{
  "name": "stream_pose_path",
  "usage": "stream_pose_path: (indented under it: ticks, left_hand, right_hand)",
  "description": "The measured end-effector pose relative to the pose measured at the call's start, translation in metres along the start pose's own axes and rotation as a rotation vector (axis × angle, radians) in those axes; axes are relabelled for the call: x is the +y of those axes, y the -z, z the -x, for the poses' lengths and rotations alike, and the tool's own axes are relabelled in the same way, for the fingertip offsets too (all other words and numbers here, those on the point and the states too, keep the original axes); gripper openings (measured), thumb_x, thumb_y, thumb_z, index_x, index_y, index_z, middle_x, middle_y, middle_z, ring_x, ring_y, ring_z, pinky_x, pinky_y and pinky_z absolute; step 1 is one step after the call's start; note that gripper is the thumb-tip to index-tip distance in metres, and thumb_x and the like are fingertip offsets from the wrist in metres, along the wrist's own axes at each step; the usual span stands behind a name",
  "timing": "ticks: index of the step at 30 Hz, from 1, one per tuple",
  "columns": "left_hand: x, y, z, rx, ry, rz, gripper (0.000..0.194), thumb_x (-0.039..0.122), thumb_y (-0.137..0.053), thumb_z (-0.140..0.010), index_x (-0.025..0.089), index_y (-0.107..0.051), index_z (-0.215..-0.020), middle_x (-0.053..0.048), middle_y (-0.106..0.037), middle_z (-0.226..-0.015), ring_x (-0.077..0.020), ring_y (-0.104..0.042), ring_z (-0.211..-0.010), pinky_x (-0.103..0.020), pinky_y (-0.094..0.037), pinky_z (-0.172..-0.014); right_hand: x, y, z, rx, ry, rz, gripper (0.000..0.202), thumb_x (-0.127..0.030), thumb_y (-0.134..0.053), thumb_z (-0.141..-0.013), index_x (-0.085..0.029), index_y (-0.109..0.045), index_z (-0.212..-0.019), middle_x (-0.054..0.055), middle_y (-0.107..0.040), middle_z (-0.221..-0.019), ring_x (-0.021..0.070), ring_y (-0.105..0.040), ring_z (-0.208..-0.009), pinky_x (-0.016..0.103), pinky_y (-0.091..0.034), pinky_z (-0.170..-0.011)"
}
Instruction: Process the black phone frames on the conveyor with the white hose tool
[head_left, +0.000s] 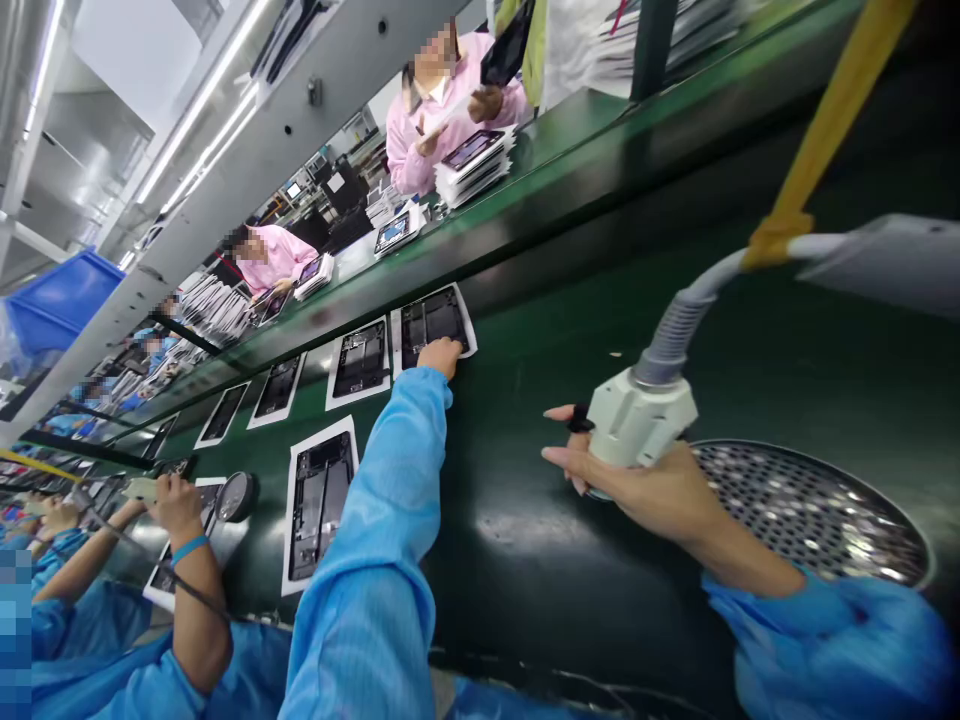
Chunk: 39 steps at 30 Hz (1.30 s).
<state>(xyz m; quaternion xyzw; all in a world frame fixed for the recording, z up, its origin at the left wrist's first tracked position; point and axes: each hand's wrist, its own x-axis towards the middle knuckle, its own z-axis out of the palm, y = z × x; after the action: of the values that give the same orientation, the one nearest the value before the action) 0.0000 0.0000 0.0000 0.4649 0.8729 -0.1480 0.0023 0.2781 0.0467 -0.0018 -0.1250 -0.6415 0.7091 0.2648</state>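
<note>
- A co-worker's hand (174, 500), bare below a blue wristband, holds a thin tool beside a round dark lens (235, 496) at the far left.
- A row of flat dark frames lies on white sheets along the glossy green belt (525, 560); the nearest sheet (321, 505) sits just left of the person's blue sleeve.
- The left hand (440, 356) reaches far out in a smooth blue sleeve, its fingers curled together and pressed on the near edge of the farthest frame (431, 322) (a black rectangular shell with cut-outs, on white paper).
- The right hand (645, 490) is clamped around a boxy off-white plastic nozzle (641, 420), index finger stretched out straight, a black band on another fingertip.
- A ribbed grey hose (679, 325) rises from the nozzle to a yellow strap.
- A round perforated metal plate (817, 510) is set into the tabletop just right of that hand.
</note>
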Motion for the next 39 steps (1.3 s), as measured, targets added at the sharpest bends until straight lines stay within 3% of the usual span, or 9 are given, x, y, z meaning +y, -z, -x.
stream_pose_path:
  ticks: [5, 8, 11, 13, 16, 20, 25, 30, 39]
  left_hand:
    - [0.014, 0.015, 0.018, 0.051, -0.054, -0.02, 0.033, 0.008, -0.041, -0.088, 0.011, -0.061, -0.114, -0.016, -0.057, -0.117, -0.0258, -0.053, -0.115, -0.034, -0.048, -0.088]
    - [0.041, 0.022, 0.043, 0.09, -0.122, -0.004, 0.031, 0.012, -0.041, -0.09, 0.013, -0.06, -0.114, -0.013, -0.057, -0.116, -0.0248, -0.052, -0.113, -0.033, -0.048, -0.086]
    - [0.074, 0.023, 0.08, 0.149, -0.253, 0.023, 0.026, 0.015, -0.042, -0.091, 0.014, -0.061, -0.109, -0.012, -0.058, -0.109, -0.0238, -0.054, -0.106, -0.033, -0.05, -0.081]
    - [0.095, 0.019, 0.109, 0.185, -0.339, 0.043, 0.024, 0.017, -0.042, -0.092, 0.014, -0.061, -0.106, -0.011, -0.059, -0.104, -0.0226, -0.054, -0.101, -0.032, -0.05, -0.077]
    - [0.121, 0.008, 0.149, 0.236, -0.447, 0.091, 0.025, 0.017, -0.039, -0.094, 0.015, -0.062, -0.104, -0.01, -0.059, -0.098, -0.0207, -0.055, -0.093, -0.032, -0.051, -0.074]
    - [0.14, -0.014, 0.182, 0.299, -0.539, 0.176, 0.027, 0.019, -0.04, -0.095, 0.015, -0.062, -0.111, -0.01, -0.063, -0.096, -0.0206, -0.057, -0.086, -0.033, -0.052, -0.069]
    - [0.134, -0.031, 0.194, 0.407, -0.487, 0.392, 0.026, 0.029, -0.045, -0.096, 0.017, -0.068, -0.101, -0.008, -0.068, -0.091, -0.0195, -0.061, -0.083, -0.032, -0.053, -0.073]
    - [0.112, -0.037, 0.196, 0.314, -0.393, 0.536, 0.02, 0.026, -0.051, -0.093, 0.02, -0.069, -0.098, -0.006, -0.067, -0.091, -0.0179, -0.063, -0.087, -0.029, -0.054, -0.077]
    - [0.118, -0.042, 0.19, 0.367, -0.402, 0.591, 0.022, 0.026, -0.05, -0.094, 0.02, -0.07, -0.097, -0.006, -0.068, -0.091, -0.0173, -0.063, -0.085, -0.029, -0.054, -0.077]
  right_hand:
    - [-0.004, 0.001, 0.001, 0.027, 0.04, 0.033, 0.035, -0.044, -0.081, -0.064, -0.021, -0.058, -0.077, -0.005, -0.054, -0.048, 0.013, -0.052, -0.042, 0.033, -0.054, -0.052]
    - [-0.011, 0.008, 0.001, 0.076, 0.122, 0.067, 0.031, -0.044, -0.08, -0.065, -0.023, -0.057, -0.071, -0.005, -0.053, -0.046, 0.0132, -0.053, -0.044, 0.038, -0.057, -0.067]
    - [-0.017, 0.018, -0.001, 0.156, 0.18, 0.069, 0.033, -0.04, -0.084, -0.059, -0.024, -0.06, -0.074, -0.004, -0.055, -0.047, 0.0141, -0.052, -0.043, 0.035, -0.052, -0.055]
    - [-0.02, 0.025, -0.002, 0.241, 0.212, 0.08, 0.031, -0.034, -0.087, -0.056, -0.024, -0.06, -0.067, -0.002, -0.054, -0.046, 0.0135, -0.05, -0.041, 0.033, -0.047, -0.048]
    - [-0.023, 0.033, -0.006, 0.367, 0.224, 0.141, 0.032, -0.033, -0.085, -0.058, -0.022, -0.055, -0.056, -0.002, -0.053, -0.044, 0.0131, -0.051, -0.04, 0.033, -0.048, -0.049]
    - [-0.026, 0.045, -0.012, 0.423, 0.154, 0.133, 0.027, -0.032, -0.082, -0.058, -0.021, -0.061, -0.071, -0.005, -0.054, -0.043, 0.0124, -0.049, -0.036, 0.029, -0.043, -0.042]
    - [-0.021, 0.065, -0.019, 0.432, 0.177, 0.06, 0.024, -0.026, -0.078, -0.057, -0.021, -0.058, -0.071, -0.008, -0.051, -0.042, 0.0113, -0.047, -0.034, 0.027, -0.039, -0.038]
    - [-0.013, 0.074, -0.024, 0.49, 0.19, 0.08, 0.02, -0.022, -0.072, -0.06, -0.021, -0.059, -0.076, -0.009, -0.049, -0.043, 0.0103, -0.048, -0.036, 0.027, -0.042, -0.04]
    - [-0.006, 0.071, -0.034, 0.47, 0.172, 0.109, 0.018, -0.019, -0.068, -0.063, -0.018, -0.059, -0.079, -0.007, -0.05, -0.044, 0.0111, -0.049, -0.038, 0.028, -0.043, -0.044]
